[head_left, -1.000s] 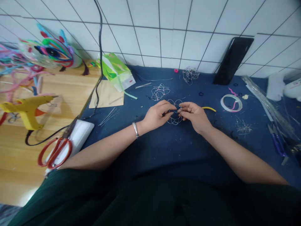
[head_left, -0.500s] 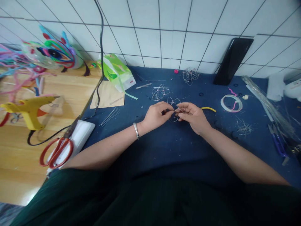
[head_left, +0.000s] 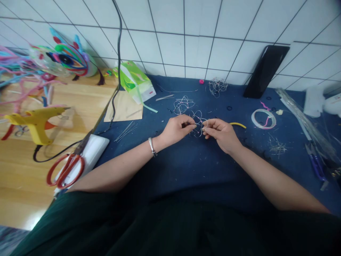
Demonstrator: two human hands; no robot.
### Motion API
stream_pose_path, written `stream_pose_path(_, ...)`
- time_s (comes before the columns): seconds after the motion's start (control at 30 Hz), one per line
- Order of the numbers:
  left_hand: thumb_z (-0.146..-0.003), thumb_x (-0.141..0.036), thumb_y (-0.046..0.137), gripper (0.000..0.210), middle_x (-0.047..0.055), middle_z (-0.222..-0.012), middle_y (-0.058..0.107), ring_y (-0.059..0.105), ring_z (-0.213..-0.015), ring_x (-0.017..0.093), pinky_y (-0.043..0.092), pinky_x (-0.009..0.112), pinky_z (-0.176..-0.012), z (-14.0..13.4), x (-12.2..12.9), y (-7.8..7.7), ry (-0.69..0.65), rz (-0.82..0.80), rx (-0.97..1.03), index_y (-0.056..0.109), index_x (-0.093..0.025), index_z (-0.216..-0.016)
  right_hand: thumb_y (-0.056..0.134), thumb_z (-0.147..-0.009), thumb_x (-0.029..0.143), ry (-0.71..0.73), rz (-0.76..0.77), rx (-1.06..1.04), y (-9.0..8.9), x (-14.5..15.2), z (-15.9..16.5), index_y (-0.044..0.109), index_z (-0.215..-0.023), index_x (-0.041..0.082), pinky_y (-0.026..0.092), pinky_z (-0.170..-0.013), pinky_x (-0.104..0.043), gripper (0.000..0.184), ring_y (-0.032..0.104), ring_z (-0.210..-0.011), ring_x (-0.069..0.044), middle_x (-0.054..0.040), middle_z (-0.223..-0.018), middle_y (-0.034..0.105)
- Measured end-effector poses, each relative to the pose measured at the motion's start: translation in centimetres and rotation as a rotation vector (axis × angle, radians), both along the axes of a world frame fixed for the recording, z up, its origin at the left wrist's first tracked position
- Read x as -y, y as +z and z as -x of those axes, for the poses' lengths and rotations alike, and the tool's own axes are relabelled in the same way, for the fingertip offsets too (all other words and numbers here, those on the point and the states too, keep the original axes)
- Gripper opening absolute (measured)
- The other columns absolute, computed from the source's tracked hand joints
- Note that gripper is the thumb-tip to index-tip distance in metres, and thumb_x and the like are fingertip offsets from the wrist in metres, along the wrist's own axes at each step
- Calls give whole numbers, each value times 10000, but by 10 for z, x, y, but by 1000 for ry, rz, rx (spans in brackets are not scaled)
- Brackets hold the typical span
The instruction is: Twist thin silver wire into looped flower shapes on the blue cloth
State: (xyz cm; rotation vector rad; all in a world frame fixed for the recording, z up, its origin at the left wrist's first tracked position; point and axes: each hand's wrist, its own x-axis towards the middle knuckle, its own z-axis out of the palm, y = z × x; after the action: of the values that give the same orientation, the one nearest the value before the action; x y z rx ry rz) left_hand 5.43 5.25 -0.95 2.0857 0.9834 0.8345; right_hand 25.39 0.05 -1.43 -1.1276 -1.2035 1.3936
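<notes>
Dark blue, the surface (head_left: 170,170) runs back to a white tiled wall (head_left: 202,49) at twelve o'clock. Compared with half a second ago, the fingertips, then almost meeting, stand slightly apart, and more of the wire flower (head_left: 200,122) shows between them; this suggests a small adjustment of the wire rather than a release. The left hand (head_left: 176,128) pinches the flower's nine o'clock side between thumb and forefinger; the right hand (head_left: 222,134) seems to pinch thin wire at three o'clock, though blur leaves that uncertain. Fingertips hide the pinched spots, and the wire ends cannot be traced. Toward two o'clock, a white object (head_left: 333,105) is cut off by the frame edge.
</notes>
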Motion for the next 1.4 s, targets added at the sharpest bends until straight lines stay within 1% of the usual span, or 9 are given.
stream_pose_path(0.2,-847,-209,562,99,17,-751,623,549,-692,114,438,258,-652,1,0,4,-65,-25,-2,638,-179,-790,703,-761,312,53,80,-87,0,-2,-3,649,-995,199,517,-632,-271,266,597,-746,-126,-20,-845,634)
stream_pose_path(0.5,-856,-216,565,95,27,-782,620,565,-700,107,463,246,-660,-6,7,9,-212,122,71,640,-172,-817,737,-734,307,131,195,-151,-7,-7,-5,638,-963,193,492,-573,-239,274,591,-657,-99,5,-796,624)
stream_pose_path(0.6,-851,-207,565,84,26,-788,620,560,-694,102,458,239,-645,-5,7,8,-194,132,81,634,-172,-817,736,-736,301,138,197,-153,-4,-6,-7,640,-950,192,494,-577,-238,258,597,-665,-100,0,-804,634)
stream_pose_path(0.8,-824,-223,595,72,4,-716,574,502,-628,88,418,226,-577,2,1,7,-91,96,33,609,-177,-771,728,-740,311,50,150,-140,3,-5,-10,639,-937,200,492,-576,-248,243,589,-668,-104,-5,-802,643)
stream_pose_path(1.0,-823,-208,586,60,15,-761,587,516,-652,89,424,232,-602,0,3,9,-161,109,33,616,-165,-794,690,-769,292,89,145,-78,-2,-6,-8,630,-970,187,493,-574,-239,235,586,-684,-106,-17,-842,629)
stream_pose_path(1.07,-823,-200,582,59,21,-781,598,525,-669,92,429,236,-620,-1,4,10,-184,104,26,620,-161,-799,682,-772,285,73,73,3,-1,-5,-6,606,-1056,201,499,-574,-247,305,587,-696,-117,-18,-860,623)
stream_pose_path(1.2,-826,-197,577,66,22,-780,602,525,-665,91,427,237,-620,-3,6,12,-180,112,13,620,-157,-795,663,-782,256,-50,-248,300,6,-1,-6,473,-1294,289,535,-681,-309,547,581,-749,-140,-18,-949,611)
stream_pose_path(1.3,-825,-194,580,65,22,-780,602,527,-672,92,429,239,-630,-3,6,13,-186,111,20,620,-159,-789,606,-828,256,-52,-430,505,8,1,-5,502,-1284,330,536,-770,-350,474,589,-805,-157,-19,-1004,610)
stream_pose_path(1.4,-826,-194,583,61,22,-784,599,527,-679,91,428,239,-634,-2,5,11,-189,119,40,623,-158,-796,583,-845,259,-57,-483,582,5,2,-5,543,-1247,321,534,-807,-356,408,609,-886,-176,-17,-993,629)
